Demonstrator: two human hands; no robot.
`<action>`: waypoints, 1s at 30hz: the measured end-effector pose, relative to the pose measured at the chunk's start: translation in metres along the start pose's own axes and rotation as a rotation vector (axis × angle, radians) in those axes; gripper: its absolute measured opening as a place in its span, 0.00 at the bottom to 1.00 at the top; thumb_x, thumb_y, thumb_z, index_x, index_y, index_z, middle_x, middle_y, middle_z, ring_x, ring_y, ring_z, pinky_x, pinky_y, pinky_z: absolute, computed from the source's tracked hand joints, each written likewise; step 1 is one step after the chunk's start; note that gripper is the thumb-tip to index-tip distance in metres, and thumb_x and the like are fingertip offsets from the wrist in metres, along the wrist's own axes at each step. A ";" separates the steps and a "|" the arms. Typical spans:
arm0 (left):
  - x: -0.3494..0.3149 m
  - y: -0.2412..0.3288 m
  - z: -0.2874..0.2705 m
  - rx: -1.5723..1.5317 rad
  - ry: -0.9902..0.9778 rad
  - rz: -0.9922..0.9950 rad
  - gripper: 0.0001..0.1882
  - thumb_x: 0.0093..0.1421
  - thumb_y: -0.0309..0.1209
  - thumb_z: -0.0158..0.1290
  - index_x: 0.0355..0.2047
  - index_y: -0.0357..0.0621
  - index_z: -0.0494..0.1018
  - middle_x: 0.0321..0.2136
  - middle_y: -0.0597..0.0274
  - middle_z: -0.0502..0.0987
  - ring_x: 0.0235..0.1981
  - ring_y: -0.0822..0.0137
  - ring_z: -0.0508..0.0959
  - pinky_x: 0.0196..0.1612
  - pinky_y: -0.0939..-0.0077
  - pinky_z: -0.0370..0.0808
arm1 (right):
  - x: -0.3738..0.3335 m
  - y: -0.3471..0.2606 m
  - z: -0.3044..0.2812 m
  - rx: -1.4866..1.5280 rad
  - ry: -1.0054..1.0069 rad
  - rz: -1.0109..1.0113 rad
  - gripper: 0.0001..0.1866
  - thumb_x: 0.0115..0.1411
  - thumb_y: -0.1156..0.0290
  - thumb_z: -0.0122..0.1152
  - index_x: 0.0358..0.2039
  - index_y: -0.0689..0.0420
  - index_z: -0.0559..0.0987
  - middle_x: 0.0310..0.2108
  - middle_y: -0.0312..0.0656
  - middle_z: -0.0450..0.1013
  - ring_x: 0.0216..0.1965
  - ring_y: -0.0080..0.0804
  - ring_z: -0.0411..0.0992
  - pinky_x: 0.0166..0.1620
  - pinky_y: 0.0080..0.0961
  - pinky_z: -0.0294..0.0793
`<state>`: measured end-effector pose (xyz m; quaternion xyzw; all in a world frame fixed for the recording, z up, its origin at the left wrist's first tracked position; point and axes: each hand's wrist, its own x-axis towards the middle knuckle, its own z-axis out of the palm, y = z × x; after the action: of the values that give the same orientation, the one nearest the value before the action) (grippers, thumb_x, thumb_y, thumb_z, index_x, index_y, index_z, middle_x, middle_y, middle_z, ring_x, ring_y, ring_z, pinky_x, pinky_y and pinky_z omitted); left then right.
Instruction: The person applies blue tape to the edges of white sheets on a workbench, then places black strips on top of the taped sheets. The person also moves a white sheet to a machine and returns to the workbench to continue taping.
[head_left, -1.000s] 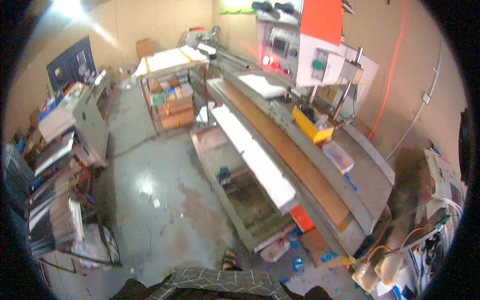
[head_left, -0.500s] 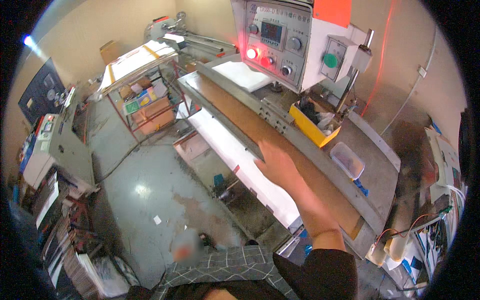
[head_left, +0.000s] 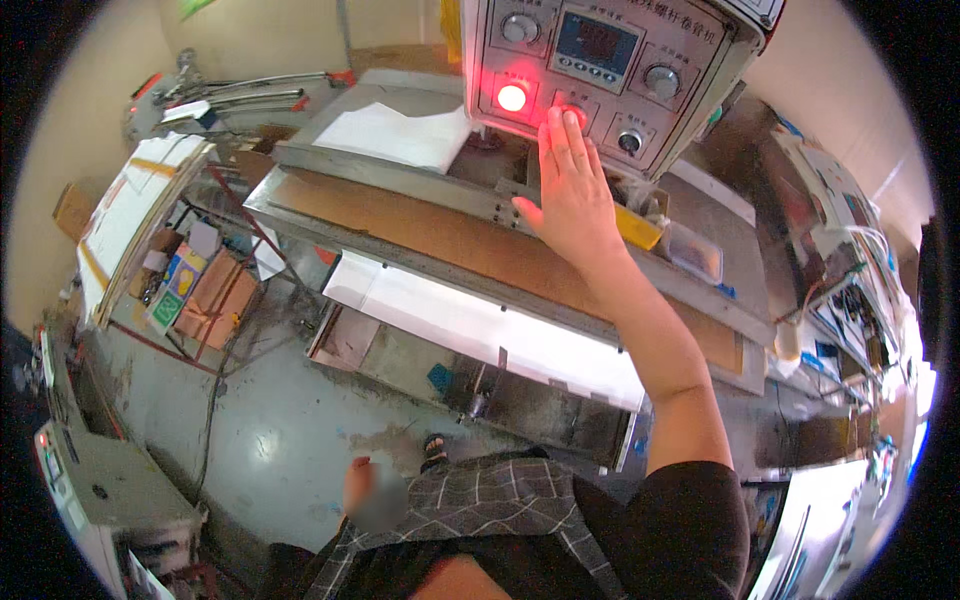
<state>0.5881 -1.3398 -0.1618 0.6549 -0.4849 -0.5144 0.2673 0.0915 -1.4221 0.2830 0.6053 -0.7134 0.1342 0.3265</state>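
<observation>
Several fingers (head_left: 575, 150) of the right hand (head_left: 578, 210) are stretched out and lie close together, the thumb angled away from them; they grip nothing. Their tips are at the red button (head_left: 581, 115), partly covering it; whether they press it in cannot be told. The button sits low on the face of the control box (head_left: 652, 110), between a lit red lamp (head_left: 511, 97) and a black knob (head_left: 630, 141). The left hand (head_left: 362, 488) is low, above the floor, partly blurred, so the state of its fingers cannot be told.

Below the box, a long grey worktop (head_left: 350, 167) with a brown strip (head_left: 400, 225) slants down from upper left to lower right. It bears a white sheet (head_left: 395, 135), a yellow bin (head_left: 637, 228) and a clear tub (head_left: 693, 253). A white panel (head_left: 460, 315) runs along its near side.

Farther out, the grey floor (head_left: 262, 445) is stained and shiny. A white-topped stand (head_left: 145, 200) with boxes beneath is at left, a grey cabinet (head_left: 120, 490) at lower left, and beige wall (head_left: 270, 30) behind.

The button is round, without a long axis, and faces the person; the box's lower edge slopes down to the right.
</observation>
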 end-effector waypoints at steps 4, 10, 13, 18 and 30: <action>0.079 -0.042 -0.018 -0.016 -0.243 0.067 0.13 0.61 0.24 0.53 0.47 0.36 0.73 0.31 0.59 0.75 0.29 0.71 0.73 0.33 0.75 0.71 | 0.015 0.010 -0.033 0.189 0.194 -0.044 0.32 0.54 0.63 0.68 0.60 0.53 0.73 0.66 0.53 0.60 0.68 0.52 0.56 0.68 0.45 0.57; 0.146 -0.052 -0.002 0.200 -0.485 0.139 0.19 0.57 0.24 0.58 0.50 0.39 0.71 0.29 0.61 0.77 0.32 0.69 0.75 0.36 0.73 0.74 | 0.042 0.078 -0.083 -0.340 0.391 0.063 0.14 0.55 0.67 0.65 0.42 0.53 0.82 0.41 0.45 0.75 0.40 0.42 0.76 0.39 0.35 0.77; 0.178 -0.057 0.007 0.088 -0.594 0.086 0.19 0.57 0.26 0.57 0.50 0.40 0.71 0.28 0.57 0.78 0.33 0.67 0.78 0.37 0.69 0.75 | 0.046 0.062 -0.110 -0.226 0.147 0.300 0.14 0.57 0.64 0.65 0.40 0.56 0.76 0.50 0.59 0.69 0.42 0.59 0.74 0.41 0.44 0.77; 0.182 0.018 0.031 0.564 -0.582 0.419 0.16 0.59 0.30 0.55 0.47 0.39 0.73 0.32 0.52 0.80 0.35 0.62 0.80 0.38 0.68 0.75 | 0.056 0.061 -0.109 -0.219 0.105 0.428 0.12 0.57 0.66 0.64 0.35 0.61 0.76 0.37 0.54 0.75 0.39 0.53 0.75 0.40 0.44 0.75; 0.109 0.296 0.127 0.350 -0.369 0.880 0.11 0.59 0.27 0.56 0.42 0.39 0.78 0.29 0.55 0.78 0.30 0.62 0.77 0.32 0.66 0.73 | -0.098 0.126 0.027 0.263 -0.213 0.597 0.13 0.60 0.61 0.62 0.33 0.59 0.82 0.29 0.47 0.79 0.30 0.48 0.79 0.34 0.38 0.78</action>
<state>0.3629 -1.5350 0.0026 0.3221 -0.8329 -0.3711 0.2547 -0.0309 -1.3328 0.2265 0.4174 -0.8659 0.2504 0.1156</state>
